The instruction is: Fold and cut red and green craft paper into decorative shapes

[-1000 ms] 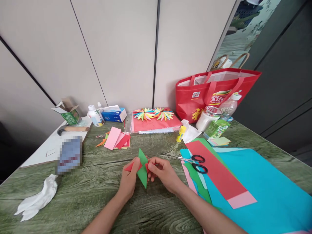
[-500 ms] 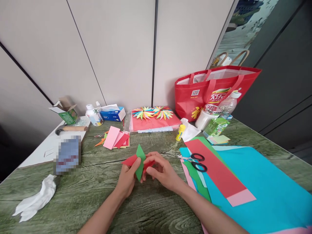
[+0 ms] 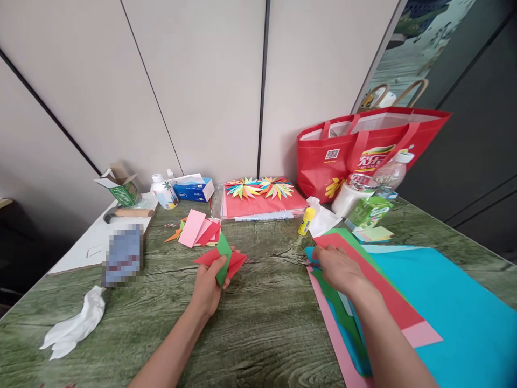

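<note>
Leaving the folded paper (image 3: pixel 224 248), the right hand (image 3: pixel 338 267) covers the scissors (image 3: pixel 312 263).

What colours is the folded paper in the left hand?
The folded paper in the left hand is green and red; the head view shows it best.

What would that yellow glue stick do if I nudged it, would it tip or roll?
The yellow glue stick would probably tip easily: it stands on end, taller than it is wide. Once down, it may well roll, since its body looks round. Pushed to the right, it might be slowed by the crumpled white tissue beside it.
</note>
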`<state>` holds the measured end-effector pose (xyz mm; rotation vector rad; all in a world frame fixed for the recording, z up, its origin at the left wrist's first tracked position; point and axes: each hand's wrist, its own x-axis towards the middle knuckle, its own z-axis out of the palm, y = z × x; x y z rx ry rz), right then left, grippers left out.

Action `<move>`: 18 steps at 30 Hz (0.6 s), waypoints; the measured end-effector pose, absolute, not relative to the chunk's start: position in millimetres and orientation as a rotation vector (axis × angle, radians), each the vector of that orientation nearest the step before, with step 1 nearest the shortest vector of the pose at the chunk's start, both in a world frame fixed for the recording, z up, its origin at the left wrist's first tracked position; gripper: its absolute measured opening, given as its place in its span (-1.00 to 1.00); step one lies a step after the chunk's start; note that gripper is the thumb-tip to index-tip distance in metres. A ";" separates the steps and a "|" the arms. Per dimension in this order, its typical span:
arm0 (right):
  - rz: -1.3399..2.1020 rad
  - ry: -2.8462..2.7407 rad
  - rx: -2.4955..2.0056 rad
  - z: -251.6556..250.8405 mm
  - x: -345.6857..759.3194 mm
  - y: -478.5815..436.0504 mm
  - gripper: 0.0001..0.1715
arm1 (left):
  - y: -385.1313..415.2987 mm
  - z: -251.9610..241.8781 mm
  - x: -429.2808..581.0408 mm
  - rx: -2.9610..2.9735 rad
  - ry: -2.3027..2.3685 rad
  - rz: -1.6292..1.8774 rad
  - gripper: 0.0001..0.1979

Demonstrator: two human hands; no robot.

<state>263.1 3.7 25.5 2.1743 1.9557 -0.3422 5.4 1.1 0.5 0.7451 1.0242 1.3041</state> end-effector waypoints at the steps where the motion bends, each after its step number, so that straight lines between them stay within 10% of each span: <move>1: -0.358 1.960 2.137 25.1 263.6 2.8 -0.59 | 1.5 0.5 5.0 0.734 1.025 1.316 -0.74; 18: -0.364 2.179 2.119 20.0 248.9 5.2 -0.67 | 2.0 -0.3 3.8 0.708 0.976 1.241 -0.59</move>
